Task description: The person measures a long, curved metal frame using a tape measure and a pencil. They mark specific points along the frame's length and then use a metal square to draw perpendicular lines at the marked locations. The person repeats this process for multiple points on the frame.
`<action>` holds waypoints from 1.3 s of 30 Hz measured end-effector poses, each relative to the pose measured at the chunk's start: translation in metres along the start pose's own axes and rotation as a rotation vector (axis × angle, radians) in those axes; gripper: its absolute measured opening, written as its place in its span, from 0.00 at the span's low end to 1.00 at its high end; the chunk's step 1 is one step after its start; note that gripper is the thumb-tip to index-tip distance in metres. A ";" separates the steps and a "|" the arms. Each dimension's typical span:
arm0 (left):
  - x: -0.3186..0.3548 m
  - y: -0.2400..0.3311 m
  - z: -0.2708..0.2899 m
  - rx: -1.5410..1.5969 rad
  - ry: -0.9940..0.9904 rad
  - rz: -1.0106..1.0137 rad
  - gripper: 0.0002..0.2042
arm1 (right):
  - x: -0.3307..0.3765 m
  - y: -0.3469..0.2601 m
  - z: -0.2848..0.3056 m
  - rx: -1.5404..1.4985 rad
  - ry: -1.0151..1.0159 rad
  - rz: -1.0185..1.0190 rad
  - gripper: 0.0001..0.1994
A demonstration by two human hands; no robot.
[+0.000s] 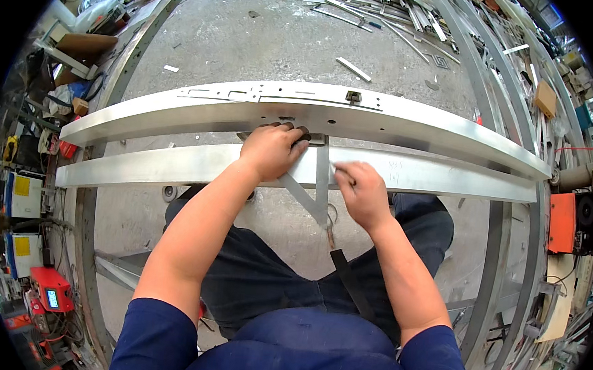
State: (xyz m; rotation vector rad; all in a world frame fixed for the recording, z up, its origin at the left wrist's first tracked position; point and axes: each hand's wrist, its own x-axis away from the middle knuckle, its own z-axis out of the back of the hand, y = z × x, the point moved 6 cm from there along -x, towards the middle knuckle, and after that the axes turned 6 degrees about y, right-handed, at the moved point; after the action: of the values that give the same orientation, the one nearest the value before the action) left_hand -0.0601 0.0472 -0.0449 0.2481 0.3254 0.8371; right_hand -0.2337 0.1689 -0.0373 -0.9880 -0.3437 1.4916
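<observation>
Left hand (pixel 271 149), fingers curled, presses a metal square (pixel 319 180) flat against the near aluminium rail (pixel 174 166), while right hand (pixel 361 193) pinches a thin marker at the square's blade.

— Left hand (pixel 271 150): palm down, fingers curled forward over an edge, knuckles raised, wrist straight, bare forearm running back toward the lower left.

— And the right hand (pixel 361 193)?

— Set lower and just to the right, well short of touching the left. Loosely closed, thumb and forefinger pinched together at the upper left, back of the hand facing up.

— Arms?

— Both bent at the elbow, short dark blue sleeves at the upper arms, forearms converging forward.
</observation>
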 end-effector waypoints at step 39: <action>0.120 0.070 0.047 0.132 0.388 -0.102 0.27 | 0.456 0.248 0.412 -0.175 1.541 -1.109 0.15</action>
State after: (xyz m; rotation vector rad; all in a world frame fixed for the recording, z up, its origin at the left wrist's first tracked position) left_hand -0.0154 0.1793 0.0007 0.1893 0.7521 0.7614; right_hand -0.6481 0.6748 -0.1420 -1.4319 0.1455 -0.4620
